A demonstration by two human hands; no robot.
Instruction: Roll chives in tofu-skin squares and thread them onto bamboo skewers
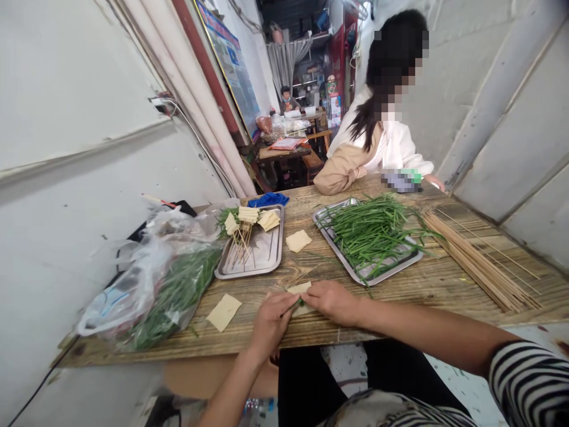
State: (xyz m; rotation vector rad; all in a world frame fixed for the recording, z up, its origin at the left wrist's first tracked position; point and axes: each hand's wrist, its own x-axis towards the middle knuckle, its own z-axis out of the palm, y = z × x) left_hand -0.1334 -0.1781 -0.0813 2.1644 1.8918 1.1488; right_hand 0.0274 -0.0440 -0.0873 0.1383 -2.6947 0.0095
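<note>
Near the table's front edge, my left hand [276, 315] and my right hand [334, 302] pinch a small pale-yellow tofu skin sheet [299, 288] from both sides. A bit of green chive shows at its near edge, between my fingers. One flat tofu skin square [224, 312] lies to the left of my left hand, and a small stack of squares [298, 241] lies beyond my hands. On the left metal tray [272, 252] rest skewered tofu rolls [248, 214] and more squares. Long green chives [368, 228] are heaped on the right metal tray [391, 273].
Bamboo skewers [480, 261] lie bundled at the right of the wooden table. A plastic bag of greens [178, 287] fills the left end, against the wall. A blue cloth [269, 200] is behind the left tray. Another person [355, 154] sits at the far side.
</note>
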